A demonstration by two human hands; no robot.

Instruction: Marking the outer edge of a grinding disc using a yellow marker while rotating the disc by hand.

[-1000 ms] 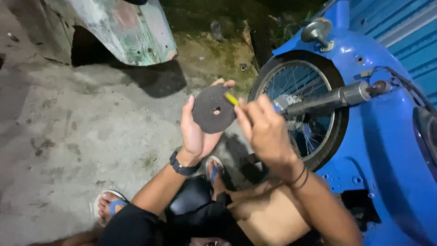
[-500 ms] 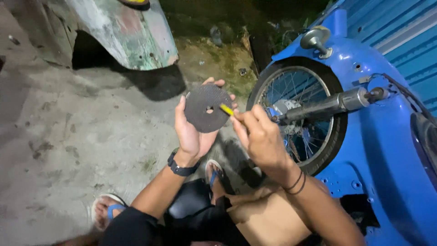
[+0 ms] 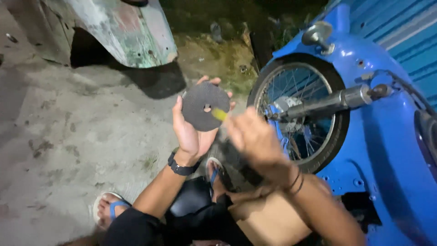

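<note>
My left hand [image 3: 191,132] holds up a dark round disc [image 3: 202,105] with a small hole in its middle, fingers curled behind its rim. My right hand [image 3: 255,139] is blurred with motion and grips a small yellow-tipped tool [image 3: 220,114], whose tip sits just right of the disc's hole. A black band [image 3: 182,167] circles my left wrist and thin dark bands [image 3: 296,182] my right wrist.
A blue scooter [image 3: 378,150] lies to the right, its spoked wheel [image 3: 300,114] and a grey handlebar grip [image 3: 327,102] close to my right hand. A weathered green-white panel [image 3: 127,32] stands at top left on the concrete ground [image 3: 68,136]. My sandalled feet [image 3: 109,209] are below.
Both hands and the disc have held their place in the middle of the view. My right hand now blurs as it moves, and the yellow tip has shifted slightly nearer the disc's hole.
</note>
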